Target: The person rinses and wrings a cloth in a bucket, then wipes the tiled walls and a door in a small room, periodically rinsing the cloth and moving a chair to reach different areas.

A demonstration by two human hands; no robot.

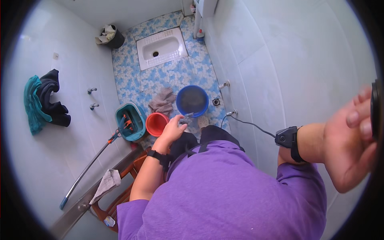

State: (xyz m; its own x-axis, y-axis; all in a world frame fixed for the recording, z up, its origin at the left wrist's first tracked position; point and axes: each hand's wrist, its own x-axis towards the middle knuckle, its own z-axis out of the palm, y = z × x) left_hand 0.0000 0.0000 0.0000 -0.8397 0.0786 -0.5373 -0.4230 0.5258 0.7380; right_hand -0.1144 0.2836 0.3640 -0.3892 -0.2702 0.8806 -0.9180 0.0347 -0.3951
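Low in front of me, my left hand (pixel 173 129) pinches a crumpled grey cloth (pixel 186 119) beside the red bucket (pixel 156 124). Just beyond it stands a blue-rimmed basin (pixel 192 101) holding murky grey water. My right hand (pixel 352 140) is raised close at the far right. Its fingers curl against a black round-edged object (pixel 375 110), mostly cut off by the picture's rim, so its kind is unclear. A wet brownish-grey cloth (pixel 163 101) lies in a heap on the floor left of the basin.
A teal mop bucket (pixel 131 121) and long-handled mop (pixel 90 168) are at left, near a wooden chair (pixel 116 200) with a cloth (pixel 106 186). Farther off are a squat toilet (pixel 162 48) and a full bin (pixel 115 39). Clothes (pixel 47 100) hang left; taps (pixel 93 91) jut from the wall.
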